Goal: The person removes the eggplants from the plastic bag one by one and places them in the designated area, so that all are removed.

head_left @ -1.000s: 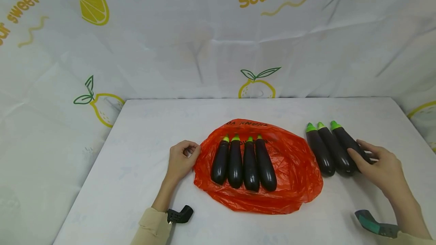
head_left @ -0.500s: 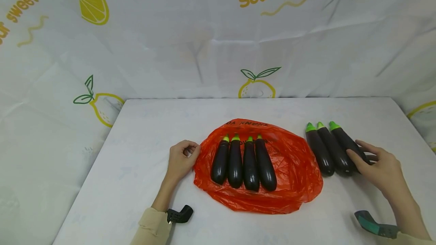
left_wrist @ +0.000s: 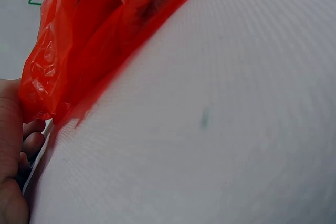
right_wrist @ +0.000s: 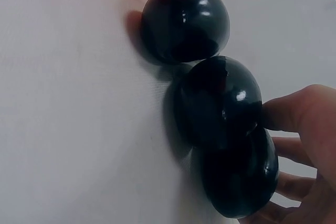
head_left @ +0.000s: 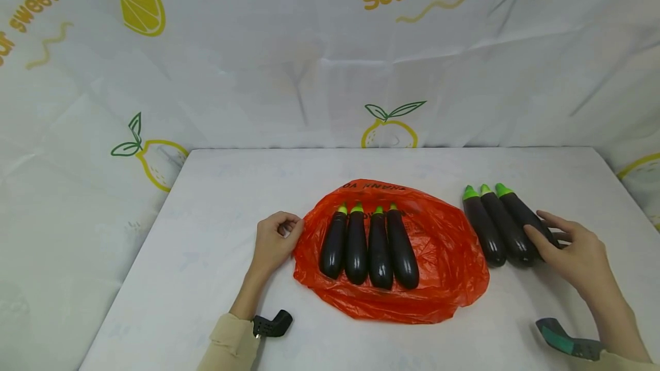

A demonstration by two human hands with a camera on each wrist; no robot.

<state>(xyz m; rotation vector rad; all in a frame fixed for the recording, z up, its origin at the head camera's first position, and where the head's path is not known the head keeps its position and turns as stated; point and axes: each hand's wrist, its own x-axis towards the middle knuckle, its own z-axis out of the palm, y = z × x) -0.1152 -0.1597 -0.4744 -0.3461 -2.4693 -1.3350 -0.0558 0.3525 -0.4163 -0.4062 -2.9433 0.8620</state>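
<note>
Several dark purple eggplants (head_left: 356, 248) with green tops lie side by side on a spread red plastic bag (head_left: 446, 256). My left hand (head_left: 275, 239) pinches the bag's left edge; the left wrist view shows the bunched red plastic (left_wrist: 50, 77) at the thumb and fingers. To the bag's right lie three more eggplants in a row, the left one (head_left: 484, 231) overlapping the bag's edge in the head view. My right hand (head_left: 582, 251) holds the rightmost eggplant (head_left: 521, 208) near its thick end, thumb on the near side. In the right wrist view this eggplant (right_wrist: 239, 177) sits against the middle one (right_wrist: 218, 100).
Everything rests on a white-covered table (head_left: 222, 188). Behind it hangs a white cloth (head_left: 232, 90) printed with lemons and lettering. A dark device (head_left: 273, 324) is strapped to the left wrist, and another (head_left: 567, 339) to the right one.
My right hand and the rightmost eggplant have shifted slightly left, closer to the middle eggplant. The left hand and the bag have stayed in place.
</note>
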